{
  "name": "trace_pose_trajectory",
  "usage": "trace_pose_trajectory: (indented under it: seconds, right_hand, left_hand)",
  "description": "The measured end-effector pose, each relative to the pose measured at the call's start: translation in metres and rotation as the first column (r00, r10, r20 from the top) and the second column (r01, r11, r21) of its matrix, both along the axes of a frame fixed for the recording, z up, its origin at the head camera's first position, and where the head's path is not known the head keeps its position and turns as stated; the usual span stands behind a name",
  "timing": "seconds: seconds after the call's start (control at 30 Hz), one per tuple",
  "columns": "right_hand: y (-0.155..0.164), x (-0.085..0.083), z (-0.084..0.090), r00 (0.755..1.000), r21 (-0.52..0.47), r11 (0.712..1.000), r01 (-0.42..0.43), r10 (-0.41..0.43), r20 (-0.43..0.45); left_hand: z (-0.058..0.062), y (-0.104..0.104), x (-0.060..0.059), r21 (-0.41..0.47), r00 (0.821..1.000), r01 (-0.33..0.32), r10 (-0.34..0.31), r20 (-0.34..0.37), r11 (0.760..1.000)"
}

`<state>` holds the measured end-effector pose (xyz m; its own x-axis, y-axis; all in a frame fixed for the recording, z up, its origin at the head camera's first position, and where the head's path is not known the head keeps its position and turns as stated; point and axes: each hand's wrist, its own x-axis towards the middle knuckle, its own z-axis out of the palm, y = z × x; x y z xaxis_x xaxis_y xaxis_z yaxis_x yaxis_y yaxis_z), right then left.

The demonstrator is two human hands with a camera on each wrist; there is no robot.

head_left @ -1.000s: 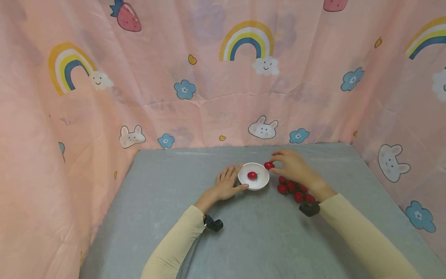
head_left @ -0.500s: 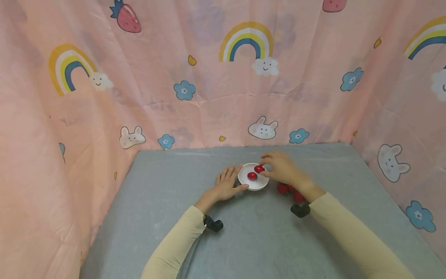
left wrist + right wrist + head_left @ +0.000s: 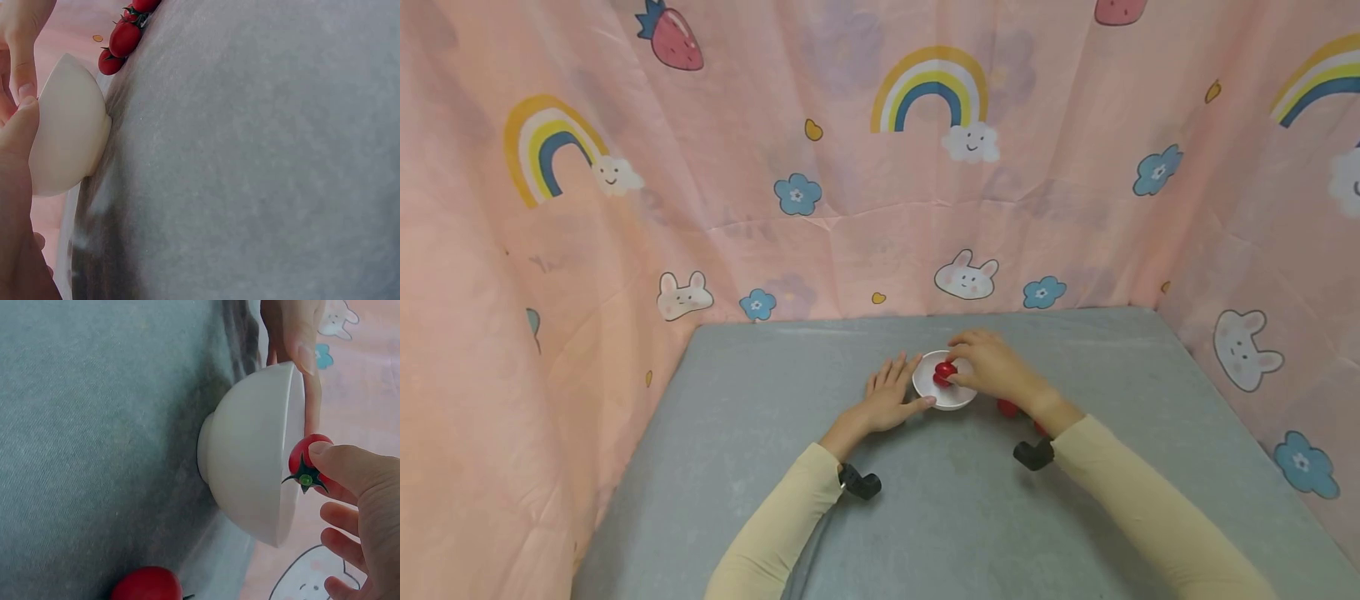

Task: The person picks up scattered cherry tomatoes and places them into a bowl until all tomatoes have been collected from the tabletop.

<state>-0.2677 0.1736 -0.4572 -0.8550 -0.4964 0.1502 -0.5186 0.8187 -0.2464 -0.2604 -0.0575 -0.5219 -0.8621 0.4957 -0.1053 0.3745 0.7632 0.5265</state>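
Observation:
A small white bowl stands on the grey table. My left hand rests flat beside it, thumb and fingers touching its rim. My right hand reaches over the bowl and pinches a red cherry tomato just above the rim. Another tomato lies inside the bowl, partly hidden. More cherry tomatoes lie on the table right of the bowl, mostly covered by my right wrist; some of them appear in the left wrist view and one in the right wrist view.
Pink cartoon-print cloth walls the table at the back and both sides. Black wrist cameras sit under both sleeves. Bare grey tabletop lies in front of the bowl and to the left.
My right hand carried a tomato leftward from beside the bowl to over its rim. The left hand stayed against the bowl.

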Motion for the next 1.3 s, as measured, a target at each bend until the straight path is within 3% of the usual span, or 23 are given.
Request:
trace_pose_trajectory:
  seconds: [0.3, 1.3]
  right_hand:
    - [-0.0046, 0.0012, -0.0047, 0.999, -0.015, 0.999, -0.036, 0.036, -0.037]
    - [0.0045, 0.0018, -0.0052, 1.0, -0.055, 0.998, -0.01, 0.009, -0.023]
  left_hand:
    - [-0.0011, 0.0001, 0.0, 0.004, 1.0, -0.002, 0.002, 0.0, 1.0]
    - [-0.0025, 0.0012, -0.0004, 0.013, 1.0, -0.013, 0.013, -0.004, 1.0]
